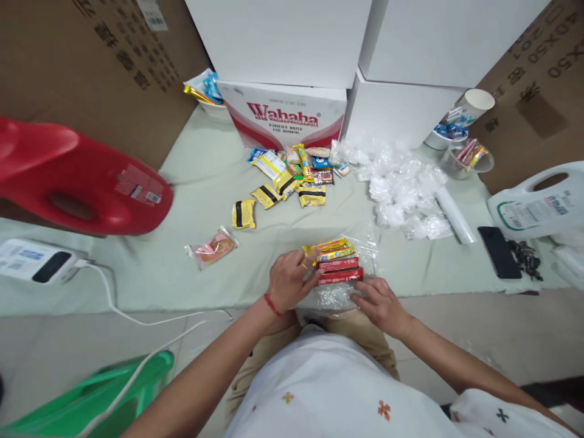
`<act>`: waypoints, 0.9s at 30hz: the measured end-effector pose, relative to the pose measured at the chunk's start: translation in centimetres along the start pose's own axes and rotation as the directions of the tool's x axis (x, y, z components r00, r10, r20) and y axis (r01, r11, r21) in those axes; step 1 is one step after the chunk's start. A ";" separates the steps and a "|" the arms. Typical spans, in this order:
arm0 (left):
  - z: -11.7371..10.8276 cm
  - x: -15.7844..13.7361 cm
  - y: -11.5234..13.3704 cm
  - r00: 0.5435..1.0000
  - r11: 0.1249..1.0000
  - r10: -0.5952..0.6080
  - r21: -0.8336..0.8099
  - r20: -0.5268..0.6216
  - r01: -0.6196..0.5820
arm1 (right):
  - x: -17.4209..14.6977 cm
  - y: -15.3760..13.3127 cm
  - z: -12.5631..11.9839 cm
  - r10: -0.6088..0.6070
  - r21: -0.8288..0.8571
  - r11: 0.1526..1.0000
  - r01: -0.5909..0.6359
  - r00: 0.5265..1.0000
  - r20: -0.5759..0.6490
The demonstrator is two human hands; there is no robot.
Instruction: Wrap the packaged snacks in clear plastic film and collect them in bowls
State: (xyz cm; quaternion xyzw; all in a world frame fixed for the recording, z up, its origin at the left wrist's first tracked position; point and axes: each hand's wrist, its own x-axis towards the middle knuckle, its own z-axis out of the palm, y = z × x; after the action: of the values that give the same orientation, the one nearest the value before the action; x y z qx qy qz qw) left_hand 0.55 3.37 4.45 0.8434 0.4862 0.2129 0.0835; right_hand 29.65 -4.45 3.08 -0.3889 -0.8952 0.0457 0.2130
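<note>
Two red packs point(341, 276) and some slim yellow packs point(338, 252) are lying side by side on a sheet of clear film point(366, 244), close to the near edge of the table point(413, 267). The left grip point(305, 274) is reaching over their left ends, its fingers bending onto the packs; whether it is pinching them I cannot tell. The right grip point(360, 291) is resting by the right end of the nearest red pack, low on the film, its fingers bending loosely; whether any film is being pinched I cannot tell. The packs are sitting between the two grips.

The film is spreading past the packs on the far and right sides and is reaching the table's near edge, leaving little table on the person's side. Bare cloth is showing beyond the film, up to the yellow snacks point(268, 196) heaped before the box point(292, 115). On the left, open cloth is running from the left grip to a pink pack point(213, 248). On the right, a clear strip is stretching to the phone point(499, 252), while a roll point(456, 216) and a plastic heap point(392, 179) are bounding the far right.
</note>
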 end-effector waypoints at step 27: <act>-0.1 4.3 0.2 0.841 0.883 0.441 -0.319 0.314 -0.344 | 5.2 -0.2 -2.7 0.339 0.341 0.890 -0.302 0.939 -0.054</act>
State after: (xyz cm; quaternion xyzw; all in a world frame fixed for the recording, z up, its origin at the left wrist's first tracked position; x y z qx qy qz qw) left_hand 2.57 6.98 5.80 0.9328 0.2457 0.1188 0.2353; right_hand 27.49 -1.16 7.40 -0.4924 -0.7852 0.2063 0.3138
